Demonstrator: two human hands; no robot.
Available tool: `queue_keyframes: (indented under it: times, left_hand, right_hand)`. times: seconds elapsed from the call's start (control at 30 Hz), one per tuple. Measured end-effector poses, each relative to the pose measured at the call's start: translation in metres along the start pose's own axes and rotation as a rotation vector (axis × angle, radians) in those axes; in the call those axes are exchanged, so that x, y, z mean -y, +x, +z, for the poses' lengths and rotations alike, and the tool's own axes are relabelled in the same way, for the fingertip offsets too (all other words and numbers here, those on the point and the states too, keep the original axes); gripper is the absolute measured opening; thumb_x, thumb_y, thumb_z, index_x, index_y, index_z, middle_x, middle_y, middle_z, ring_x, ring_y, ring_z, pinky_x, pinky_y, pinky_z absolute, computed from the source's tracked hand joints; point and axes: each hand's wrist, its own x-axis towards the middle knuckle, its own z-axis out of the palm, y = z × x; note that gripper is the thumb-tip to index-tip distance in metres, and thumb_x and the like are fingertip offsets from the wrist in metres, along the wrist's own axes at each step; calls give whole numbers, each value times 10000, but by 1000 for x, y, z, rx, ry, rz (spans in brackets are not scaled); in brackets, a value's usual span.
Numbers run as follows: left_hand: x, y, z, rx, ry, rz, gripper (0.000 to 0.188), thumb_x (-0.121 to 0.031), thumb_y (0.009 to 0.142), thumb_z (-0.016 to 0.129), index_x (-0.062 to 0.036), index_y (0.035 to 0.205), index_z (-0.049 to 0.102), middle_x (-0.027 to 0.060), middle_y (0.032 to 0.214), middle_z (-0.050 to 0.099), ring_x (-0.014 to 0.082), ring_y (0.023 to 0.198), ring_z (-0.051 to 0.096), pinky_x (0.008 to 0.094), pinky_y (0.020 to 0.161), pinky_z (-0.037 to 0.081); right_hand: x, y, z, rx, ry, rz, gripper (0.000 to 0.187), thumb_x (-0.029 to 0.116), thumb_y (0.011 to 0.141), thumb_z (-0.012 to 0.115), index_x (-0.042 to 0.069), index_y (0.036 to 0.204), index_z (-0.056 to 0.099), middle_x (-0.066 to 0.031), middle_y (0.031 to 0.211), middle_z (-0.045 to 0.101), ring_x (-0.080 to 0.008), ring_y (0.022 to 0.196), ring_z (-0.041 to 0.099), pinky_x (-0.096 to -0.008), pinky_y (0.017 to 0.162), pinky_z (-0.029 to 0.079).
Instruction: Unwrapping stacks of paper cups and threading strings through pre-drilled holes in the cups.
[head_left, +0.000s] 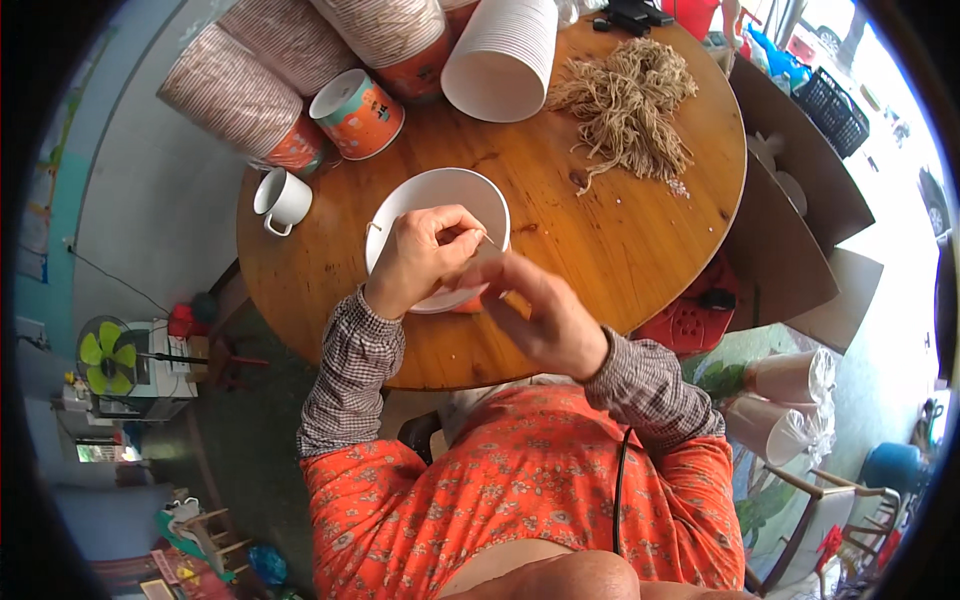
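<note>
While both hands meet over the white paper bucket [452, 188], the left hand [425, 252] pinches its thumb and fingertips narrowly on what looks like a thin cord [487, 238]; the right hand [537, 315], blurred, hangs loosely curled just beside it, and I cannot tell whether it grips anything; the bucket stands on the round wooden table [590, 250] near its front edge, probably so that both hands reach its rim easily; a short cord end [374, 226] shows at the rim's left; farther left stands a white mug [284, 200], apart from the work; beyond, a tangled heap of tan twine [635, 105] lies loose, presumably so strands pull free; at the far edge, nested bucket stacks [505, 60] lean, likely nested to save room.
</note>
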Motion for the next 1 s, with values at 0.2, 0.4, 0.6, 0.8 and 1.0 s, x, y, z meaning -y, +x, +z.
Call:
queue_keyframes:
  times: [0.2,0.4,0.6,0.8,1.0]
  left_hand:
    - [14,-6,-11,-70,-174,98,105,-81,918,596,5,892,650,34,784,685,78,646,627,217,595,511]
    - [-4,-9,-20,-150,-207,148,116,-81,953,560,7,968,634,41,808,674,64,603,594,209,541,497]
    - [-14,-8,-21,-172,-162,236,98,-64,915,588,9,962,634,55,821,675,102,664,639,244,581,520]
    - [-8,-3,-19,-221,-101,362,103,-65,941,577,9,984,636,31,833,667,57,625,599,203,535,494]
    - [-15,-6,-25,-151,56,299,201,-132,890,635,-2,1038,672,142,881,703,204,783,681,312,717,538]
  right_hand:
    - [-12,26,-7,-195,-507,-260,226,-69,882,501,8,1085,564,-169,1179,617,-340,1065,603,-372,883,500]
    - [-13,37,-9,-276,-457,-34,130,4,908,563,-14,1036,572,-140,986,649,-234,913,685,-322,758,539]
    - [-6,65,-22,-275,-421,-44,212,69,887,656,-8,1075,594,-64,892,663,-106,766,639,-236,673,515]
    - [6,77,-23,-138,-141,199,230,92,853,669,-29,1037,608,-109,860,699,-132,734,657,-272,665,532]
    - [-9,80,-31,-160,-218,108,208,52,852,625,-41,1038,628,-99,844,696,-124,687,648,-272,642,533]
